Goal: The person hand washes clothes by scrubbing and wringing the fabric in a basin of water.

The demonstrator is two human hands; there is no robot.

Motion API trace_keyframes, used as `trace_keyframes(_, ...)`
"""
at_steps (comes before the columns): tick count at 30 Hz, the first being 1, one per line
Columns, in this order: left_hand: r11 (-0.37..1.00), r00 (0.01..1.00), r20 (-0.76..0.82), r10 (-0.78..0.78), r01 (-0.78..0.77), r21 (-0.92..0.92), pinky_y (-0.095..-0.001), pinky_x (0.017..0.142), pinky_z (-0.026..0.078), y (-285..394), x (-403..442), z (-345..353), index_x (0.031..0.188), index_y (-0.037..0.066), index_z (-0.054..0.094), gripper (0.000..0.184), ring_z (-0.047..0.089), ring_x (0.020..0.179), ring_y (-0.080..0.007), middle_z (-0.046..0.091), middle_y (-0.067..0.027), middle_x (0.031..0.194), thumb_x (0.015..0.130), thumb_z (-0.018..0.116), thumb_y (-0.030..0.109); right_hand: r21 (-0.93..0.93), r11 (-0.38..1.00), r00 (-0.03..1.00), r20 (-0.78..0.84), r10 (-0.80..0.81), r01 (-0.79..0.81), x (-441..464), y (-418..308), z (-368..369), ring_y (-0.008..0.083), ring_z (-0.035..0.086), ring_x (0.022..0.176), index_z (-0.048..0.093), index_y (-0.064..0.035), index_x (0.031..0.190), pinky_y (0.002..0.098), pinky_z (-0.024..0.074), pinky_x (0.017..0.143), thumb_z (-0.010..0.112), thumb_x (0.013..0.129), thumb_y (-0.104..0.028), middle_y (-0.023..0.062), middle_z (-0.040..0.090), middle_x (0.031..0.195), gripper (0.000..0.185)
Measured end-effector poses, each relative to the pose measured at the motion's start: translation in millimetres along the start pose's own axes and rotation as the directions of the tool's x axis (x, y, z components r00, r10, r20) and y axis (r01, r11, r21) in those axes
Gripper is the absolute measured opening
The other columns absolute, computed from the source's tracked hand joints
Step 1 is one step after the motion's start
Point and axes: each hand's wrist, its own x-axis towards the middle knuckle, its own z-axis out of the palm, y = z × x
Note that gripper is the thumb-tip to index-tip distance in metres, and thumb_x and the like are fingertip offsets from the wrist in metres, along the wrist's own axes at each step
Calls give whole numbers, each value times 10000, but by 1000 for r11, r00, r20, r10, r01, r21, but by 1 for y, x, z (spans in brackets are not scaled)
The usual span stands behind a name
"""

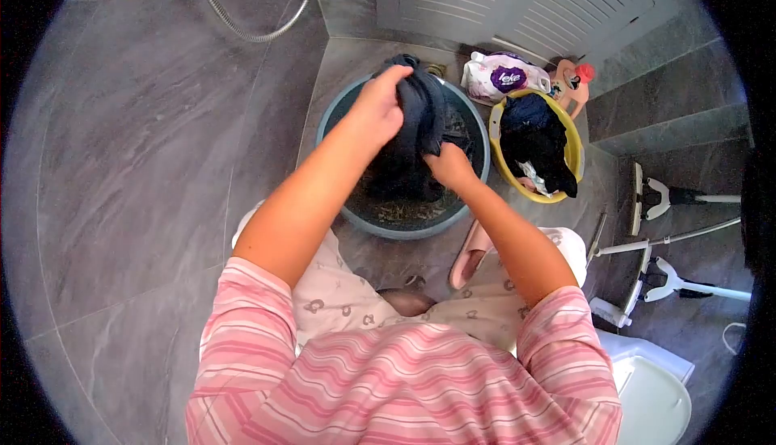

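A dark wet-looking garment (422, 109) hangs bunched between my hands, its lower part down in the round blue-grey basin (365, 223). My left hand (381, 105) is closed on the upper part of the cloth, over the basin's left side. Lower and to the right, my right hand (450, 165) grips an edge of the same garment. Murky water (404, 214) shows in the bottom of the basin around the cloth. What kind of garment it is, I cannot make out.
Right of the basin stands a yellow tub (575, 150) of dark clothes. Behind it are a white-and-purple leke bag (505, 79) and a pink bottle with a red cap (585, 73). Mops (663, 282) lean at the right wall. A pink slipper (467, 261) is below the basin.
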Motion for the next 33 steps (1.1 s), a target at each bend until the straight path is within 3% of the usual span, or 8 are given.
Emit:
trace_keyframes(6,752,969,-145,200,-57,657,-337,819,460,18,-41,13,951,-32,585,370,607,886,-232,628,-148,966,802,598,306,734,678,994,-88,62,23,-4,-38,-42,131,481,536,603,-31,826,257,382,512,568,809,-283,5,530,632,255)
trace_keyframes(11,-185,996,47,82,-31,982,-338,1009,321,9,-57,-7,1283,-114,322,969,441,1186,-322,436,-270,1263,649,719,503,959,267,990,65,126,-97,10,-50,-55,184,576,661,588,-13,841,306,445,624,539,834,-241,70,610,762,233)
trace_keyframes(15,-358,1000,27,-5,-27,933,-340,1016,316,-21,-55,-49,1342,-142,87,1211,389,1226,-361,368,-324,1296,584,735,546,965,-185,981,193,25,-186,13,-64,-62,252,620,824,574,1,934,357,487,769,506,867,-226,123,638,909,246)
trace_keyframes(19,-94,992,5,126,7,996,-358,983,353,-36,-39,-71,1371,-52,165,1117,459,1164,-365,445,-301,1241,585,755,481,967,-220,990,114,-84,-130,0,-78,-82,271,570,1002,545,25,1018,372,418,912,448,888,-209,149,615,1037,284)
trace_keyframes(24,-170,935,127,331,-73,983,-374,691,438,-17,-24,-74,916,7,591,211,594,753,-280,615,-161,791,832,584,200,930,-349,992,128,17,-114,60,-21,-62,247,547,813,504,-19,879,356,425,824,433,893,-223,105,591,836,217)
trace_keyframes(29,-13,831,242,501,-272,962,-325,701,435,-14,-9,-62,939,-1,578,207,579,765,-227,617,-137,842,851,561,185,933,-317,953,238,190,-169,59,-9,-57,275,483,1010,491,-7,957,352,360,913,519,843,-313,164,547,1033,327)
trace_keyframes(31,489,921,-27,388,-181,854,-298,705,433,-7,-2,-49,966,4,579,196,579,797,-186,625,-100,888,875,536,171,968,-203,977,175,119,-149,35,-32,-69,309,319,1232,480,-29,1138,406,234,1026,547,820,-343,222,402,1272,452)
trace_keyframes(33,588,929,-62,364,-178,789,-289,720,448,-1,-1,-33,1017,-3,551,209,584,825,-169,615,-76,929,895,511,161,974,61,976,218,-25,-216,41,-20,-55,300,213,1290,397,-135,1323,432,156,1049,528,822,-382,189,259,1395,573)
